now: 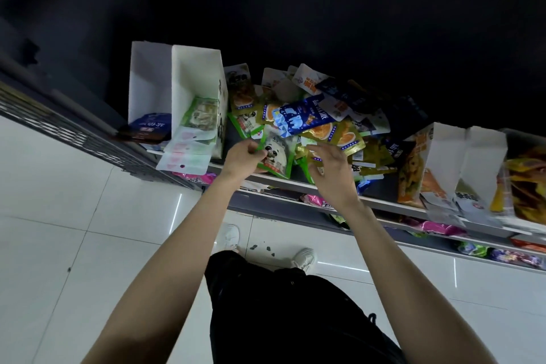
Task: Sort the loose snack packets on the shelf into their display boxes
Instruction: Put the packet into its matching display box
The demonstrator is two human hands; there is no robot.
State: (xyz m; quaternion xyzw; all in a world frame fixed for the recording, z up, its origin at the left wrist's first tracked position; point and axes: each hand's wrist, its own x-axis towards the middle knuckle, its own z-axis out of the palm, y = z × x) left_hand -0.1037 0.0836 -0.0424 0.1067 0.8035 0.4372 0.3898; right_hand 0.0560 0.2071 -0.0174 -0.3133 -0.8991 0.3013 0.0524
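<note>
at centre frame, my left hand (243, 154) pinches a green-edged plastic packet printed with a panda (276, 156) at the front lip of the grey shelf (384, 204). my right hand (331, 168) hovers with fingers spread, grasping nothing, over gold packets in the loose heap (325, 115). a white cardboard display box (195, 89), upper left, holds green packets.
</note>
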